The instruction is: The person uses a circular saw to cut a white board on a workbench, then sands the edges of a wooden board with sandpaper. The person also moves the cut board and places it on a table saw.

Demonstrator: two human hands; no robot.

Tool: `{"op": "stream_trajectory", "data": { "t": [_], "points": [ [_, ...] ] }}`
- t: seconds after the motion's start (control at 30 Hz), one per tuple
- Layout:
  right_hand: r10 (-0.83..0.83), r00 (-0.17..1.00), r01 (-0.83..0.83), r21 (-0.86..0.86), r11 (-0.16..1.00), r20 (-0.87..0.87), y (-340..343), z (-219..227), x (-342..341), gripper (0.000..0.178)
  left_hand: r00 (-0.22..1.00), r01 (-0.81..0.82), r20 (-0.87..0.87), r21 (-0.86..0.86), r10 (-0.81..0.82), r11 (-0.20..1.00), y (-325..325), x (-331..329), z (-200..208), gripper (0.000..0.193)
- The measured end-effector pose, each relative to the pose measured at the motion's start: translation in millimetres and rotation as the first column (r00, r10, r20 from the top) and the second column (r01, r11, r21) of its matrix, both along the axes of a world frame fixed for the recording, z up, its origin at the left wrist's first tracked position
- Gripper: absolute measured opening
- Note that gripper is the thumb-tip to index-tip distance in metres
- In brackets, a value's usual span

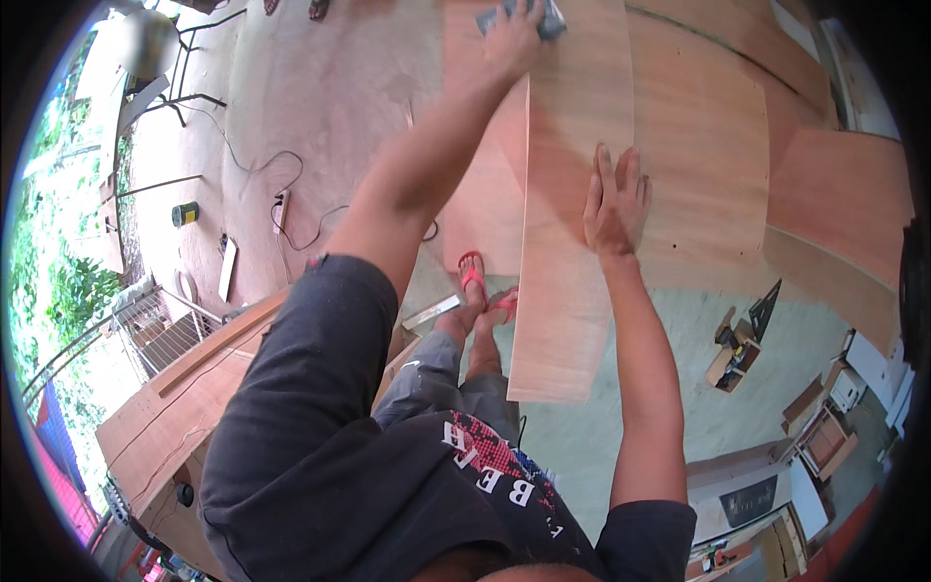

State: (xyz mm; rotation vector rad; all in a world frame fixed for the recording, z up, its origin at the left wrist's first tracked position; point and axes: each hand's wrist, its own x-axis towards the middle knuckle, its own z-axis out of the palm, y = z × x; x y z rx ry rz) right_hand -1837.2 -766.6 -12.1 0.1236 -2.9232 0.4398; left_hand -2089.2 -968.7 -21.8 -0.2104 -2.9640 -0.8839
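View from the head, looking down a long plywood board (572, 194) that runs away from us above the floor. Our left hand (512, 39) is stretched to the far end of the board, fingers closed over a grey sanding block (543, 19) pressed flat on the wood. Our right hand (613, 199) lies open, palm down and fingers spread, on the board's middle, well nearer to us than the block. We judge the main risk to be the board sliding or tipping: the reach is long, and only the flat right hand steadies it. Our feet in red sandals (480, 286) stand just beside the board's left edge, where a dropped board could strike.
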Motion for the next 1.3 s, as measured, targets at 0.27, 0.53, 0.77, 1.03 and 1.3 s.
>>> {"op": "stream_trajectory", "data": {
  "t": [0.27,0.53,0.77,1.03,1.3],
  "points": [
    [-0.002,0.997,0.001,-0.016,1.0,-0.073,10.8,-4.3,-6.0,0.05,0.921,0.38,0.027,-0.273,-0.388,0.884,5.2,223.6,28.4,0.086],
    [0.031,0.997,-0.026,-0.062,0.998,0.075,5.3,8.9,-4.5,0.058,0.967,0.153,-0.194,-0.069,-0.164,0.986,-13.4,-121.5,7.6,0.069],
    [-0.009,0.994,0.011,-0.016,1.0,0.107,10.4,4.1,-0.9,0.06,0.945,0.263,-0.133,-0.232,-0.299,0.936,-8.1,-36.5,-6.6,0.079],
    [-0.006,0.995,0.007,-0.016,1.0,0.098,6.4,4.0,-4.7,0.056,0.95,0.293,-0.065,-0.162,-0.306,0.942,-25.2,-15.4,6.0,0.083],
    [0.058,0.99,-0.062,0.026,0.998,0.131,5.7,4.0,-5.4,0.073,0.984,-0.153,0.143,0.387,0.104,0.909,1.1,-112.8,-21.6,0.061]
  ]
}}
